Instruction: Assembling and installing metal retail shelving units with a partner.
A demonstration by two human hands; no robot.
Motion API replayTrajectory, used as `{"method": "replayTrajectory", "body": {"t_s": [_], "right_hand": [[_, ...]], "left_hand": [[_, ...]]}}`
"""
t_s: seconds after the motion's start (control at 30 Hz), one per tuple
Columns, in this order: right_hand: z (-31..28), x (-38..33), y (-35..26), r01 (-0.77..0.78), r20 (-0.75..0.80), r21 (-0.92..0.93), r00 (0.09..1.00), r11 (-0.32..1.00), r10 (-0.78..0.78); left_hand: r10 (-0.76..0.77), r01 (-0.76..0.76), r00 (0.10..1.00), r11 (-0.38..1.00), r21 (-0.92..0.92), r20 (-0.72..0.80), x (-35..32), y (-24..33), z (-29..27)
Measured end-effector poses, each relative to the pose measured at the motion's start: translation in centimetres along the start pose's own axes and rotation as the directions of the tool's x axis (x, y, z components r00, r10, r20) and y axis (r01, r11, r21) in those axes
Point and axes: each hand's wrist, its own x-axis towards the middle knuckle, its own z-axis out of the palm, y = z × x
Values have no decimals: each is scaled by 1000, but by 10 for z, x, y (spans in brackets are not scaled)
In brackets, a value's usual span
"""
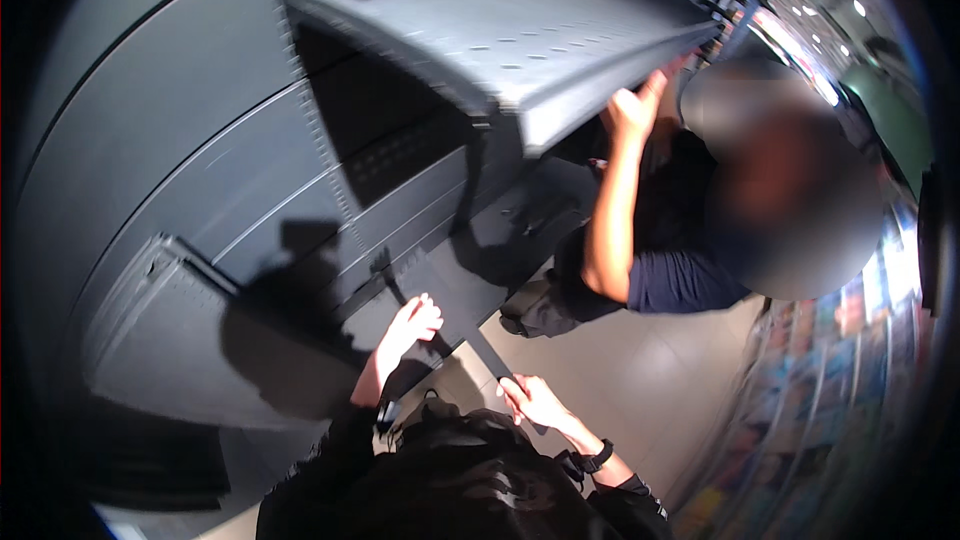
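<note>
My left hand [408, 328] is raised over the dark base shelf at the foot of the rack, its fingers loosely bent and slightly apart, with nothing visible in it. Lower and to the right, my right hand [535, 402] is closed around a dark, flat strip [487, 355]. That strip slants from the base shelf toward my body, and part of it is hidden by the hand. Above both hands, a grey metal shelf [560, 25] with rows of small slots juts from the rack. A co-worker's hand [635, 110] touches its right edge.
The co-worker [680, 275], in a dark short-sleeved top, crouches at the right beside the shelf. Grey back panels [180, 110] and a slotted upright [318, 125] rise on the left. Another grey shelf [190, 340] is at lower left. Blurred, colourful goods [820, 390] line the right side above pale floor tiles.
</note>
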Motion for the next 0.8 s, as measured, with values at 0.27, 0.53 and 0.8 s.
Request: {"method": "replayTrajectory", "body": {"t_s": [0.27,0.53,0.8], "right_hand": [[-45,-62,83,-221,-186,-370,969,902,161],[-93,-109,177,-308,-260,-278,936,910,238],[-138,-150,239,-201,-349,-444,936,873,38]], "left_hand": [[-191,92,979,716,692,67,-29,-73,-3],[-198,105,980,580,808,14,-2,-115,105],[-290,157,957,521,839,0,-8,-141,212]]}}
